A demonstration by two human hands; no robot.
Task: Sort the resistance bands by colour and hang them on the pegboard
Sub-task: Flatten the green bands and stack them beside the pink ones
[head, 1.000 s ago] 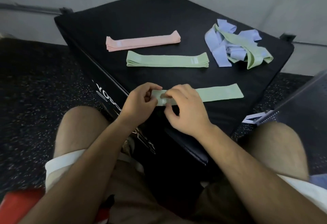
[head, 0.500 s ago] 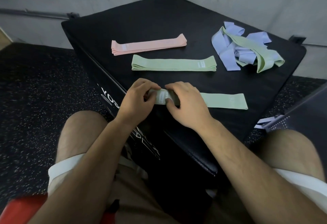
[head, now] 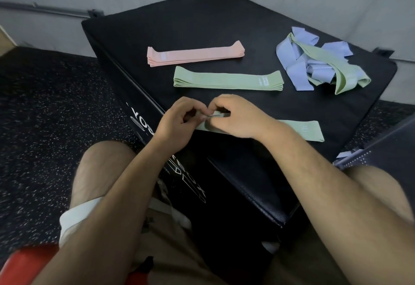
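Note:
A light green band (head: 301, 129) lies flat along the near edge of the black padded box (head: 202, 21). My left hand (head: 177, 122) and my right hand (head: 238, 117) both pinch its left end, which hides that end. Behind it lies a flat stack of green bands (head: 226, 80). A flat stack of pink bands (head: 195, 55) lies farther back. At the back right is a tangled heap of lilac bands (head: 294, 68) with one green band (head: 345, 77) wound through it.
The box sits in a corner between grey walls, on speckled black rubber floor (head: 45, 127). A dark perforated board (head: 381, 149) leans at the right edge. My bare knees frame the box's near corner. A red object (head: 20, 264) shows at the bottom left.
My fingers have curled tighter on the band's left end, lifting its edge. The view has shifted, so everything sits lower and further right in frame.

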